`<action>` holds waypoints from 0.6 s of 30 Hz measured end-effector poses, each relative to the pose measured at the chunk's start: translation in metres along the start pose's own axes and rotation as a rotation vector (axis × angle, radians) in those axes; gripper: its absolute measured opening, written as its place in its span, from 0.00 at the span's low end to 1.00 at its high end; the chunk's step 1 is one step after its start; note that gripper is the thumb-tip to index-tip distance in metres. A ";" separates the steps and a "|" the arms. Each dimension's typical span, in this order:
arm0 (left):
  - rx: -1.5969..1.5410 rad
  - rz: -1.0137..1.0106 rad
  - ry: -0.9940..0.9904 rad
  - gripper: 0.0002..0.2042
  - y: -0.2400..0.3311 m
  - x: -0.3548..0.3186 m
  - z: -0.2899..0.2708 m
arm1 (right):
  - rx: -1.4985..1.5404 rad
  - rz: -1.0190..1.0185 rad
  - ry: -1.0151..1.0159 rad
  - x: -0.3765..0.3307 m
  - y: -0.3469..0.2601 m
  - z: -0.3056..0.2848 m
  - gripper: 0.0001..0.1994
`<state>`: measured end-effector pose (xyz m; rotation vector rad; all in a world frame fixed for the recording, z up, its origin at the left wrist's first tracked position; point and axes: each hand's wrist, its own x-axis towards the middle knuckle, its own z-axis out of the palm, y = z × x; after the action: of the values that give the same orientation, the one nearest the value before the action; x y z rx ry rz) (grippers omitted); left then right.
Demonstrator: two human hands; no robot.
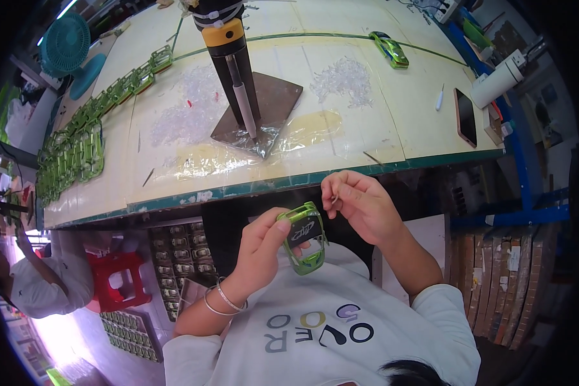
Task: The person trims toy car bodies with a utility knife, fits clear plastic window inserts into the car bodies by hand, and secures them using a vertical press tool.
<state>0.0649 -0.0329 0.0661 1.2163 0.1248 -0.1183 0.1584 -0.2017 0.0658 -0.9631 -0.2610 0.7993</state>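
Observation:
My left hand (257, 251) grips a bright green toy car body shell (311, 264) by its side, thumb on top. The shell has a black panel with a pale printed design and openings through its frame. It is held in front of my chest, below the table's front edge. Just right of the shell, my right hand (365, 204) is closed in a pinch, apart from the shell. A small thin thing seems to be between thumb and fingers, but it is too small to name.
Green car shells (77, 154) stand in rows on the table's left. Clear small plastic parts (346, 80) lie heaped beside a brown plate (283, 96) and black post (222, 61). A phone (464, 117), white bottle (497, 82) and green toy car (390, 51) are right. Another person (51, 276) sits left.

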 end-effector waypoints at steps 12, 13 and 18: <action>0.120 -0.049 -0.079 0.10 0.015 -0.001 -0.001 | -0.333 0.074 -0.245 -0.007 -0.015 0.008 0.05; 0.140 -0.037 -0.077 0.10 0.015 -0.001 -0.001 | -0.355 0.088 -0.248 -0.007 -0.016 0.009 0.05; 0.173 -0.036 -0.074 0.10 0.017 -0.001 -0.001 | -0.486 0.096 -0.243 -0.009 -0.019 0.013 0.04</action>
<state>0.0660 -0.0266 0.0815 1.3809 0.0730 -0.2082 0.1542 -0.2060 0.0900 -1.3406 -0.6442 0.9650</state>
